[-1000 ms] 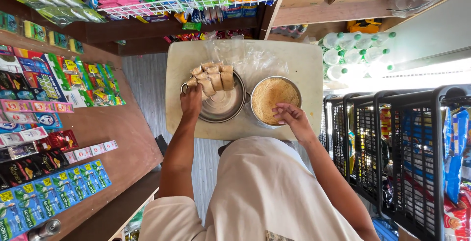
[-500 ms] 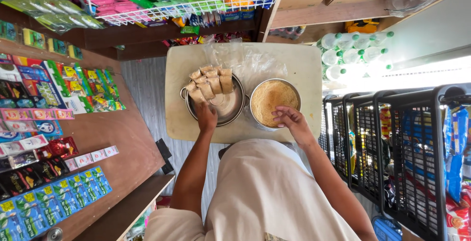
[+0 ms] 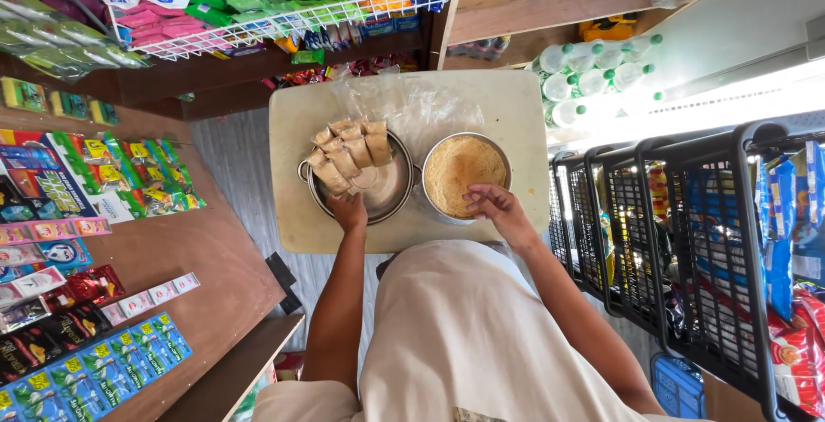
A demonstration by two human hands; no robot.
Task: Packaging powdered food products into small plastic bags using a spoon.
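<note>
A small beige table (image 3: 296, 186) holds two round metal bowls. The left bowl (image 3: 391, 194) carries several small filled packets (image 3: 348, 151) stacked along its far and left rim. The right bowl (image 3: 462, 173) is full of a fine tan powder. My left hand (image 3: 348, 211) rests on the near rim of the left bowl, fingers touching the nearest packet. My right hand (image 3: 491, 204) sits at the near rim of the right bowl, fingers curled over the powder. A clear plastic sheet (image 3: 412, 104) lies on the table's far side.
A wooden counter (image 3: 202, 254) with rows of colourful sachets runs along the left. A white wire shelf (image 3: 284, 18) of packaged goods hangs above. Black wire racks (image 3: 687, 241) of snack packs stand on the right. Bottles with green caps (image 3: 593, 74) are behind the table.
My left hand has drawn back from the packets in the bowl to its near rim. My right hand has moved slightly left over the powder bowl.
</note>
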